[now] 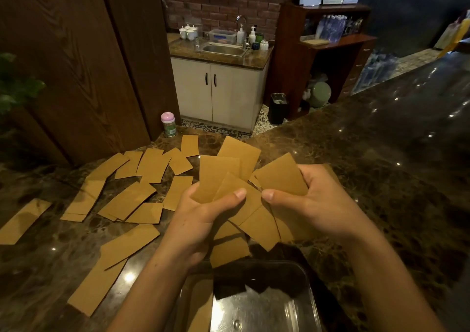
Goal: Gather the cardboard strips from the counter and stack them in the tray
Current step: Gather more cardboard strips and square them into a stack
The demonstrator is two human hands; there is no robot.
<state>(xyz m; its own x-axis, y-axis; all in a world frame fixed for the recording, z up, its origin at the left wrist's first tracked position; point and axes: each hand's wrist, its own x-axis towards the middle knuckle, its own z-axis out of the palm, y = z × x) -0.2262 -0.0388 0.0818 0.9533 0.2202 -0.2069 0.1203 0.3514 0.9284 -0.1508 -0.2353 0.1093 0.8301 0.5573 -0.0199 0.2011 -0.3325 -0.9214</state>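
– Between the hands, what is the person holding?

– A fanned, untidy bundle of cardboard strips. The left hand grips its lower part with the thumb laid across the front. The right hand pinches the strips on the other side, thumb on top. Both are curled round the cardboard.

– And the tray?

– The tray sits just beneath the hands, on the person's side of them. A brown shape shows at its left wall, but whether that is a strip or a reflection cannot be told.

– So which step is this?

– Judging by the fan, it is squaring up a handful before it goes down. The gathering looks far from over. Many loose strips lie scattered on the surface out to the left of the left hand, several overlapping, and a few lie beyond the fingers.

– What does the next move call for?

– Probably tapping the edges into line, then lowering the bundle flat into the tray. The lowest strips hang loosest, so the grip would need to keep them from slipping out.
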